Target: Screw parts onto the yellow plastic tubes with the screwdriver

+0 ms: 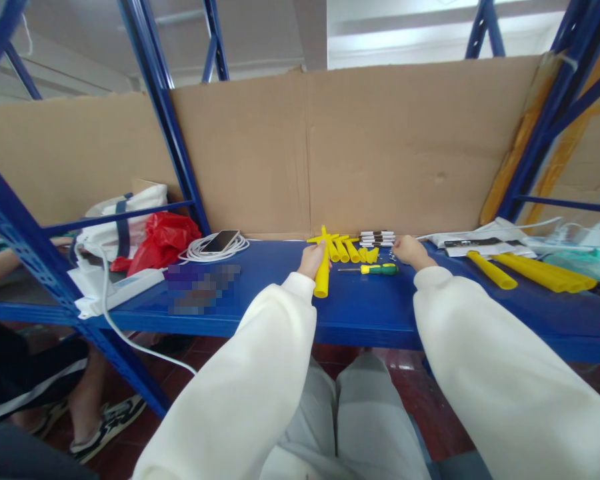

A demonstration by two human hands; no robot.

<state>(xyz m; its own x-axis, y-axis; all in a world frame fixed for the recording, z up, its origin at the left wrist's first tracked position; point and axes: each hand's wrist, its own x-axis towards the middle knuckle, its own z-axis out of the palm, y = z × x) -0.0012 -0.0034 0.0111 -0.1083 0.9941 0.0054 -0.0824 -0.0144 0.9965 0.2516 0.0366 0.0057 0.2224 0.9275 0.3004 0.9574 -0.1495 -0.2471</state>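
Observation:
My left hand (311, 259) is closed around a yellow plastic piece (323, 275) with a cross-shaped top, held upright on the blue shelf (260, 303). My right hand (409, 251) rests curled on the shelf next to a stack of small black-and-white parts (377, 238); I cannot make out whether it holds anything. Between the hands lie several short yellow tubes (347, 250) and a screwdriver (374, 269) with a green and yellow handle. White sleeves cover both arms.
Long yellow tubes (530, 272) and papers (473, 243) lie at the right. A phone (221, 241) on a coiled white cable, a red bag (163, 241), a white bag (125, 217) and a power strip (125, 287) sit at the left. Cardboard (330, 153) backs the shelf. Another person's legs (80, 400) show at lower left.

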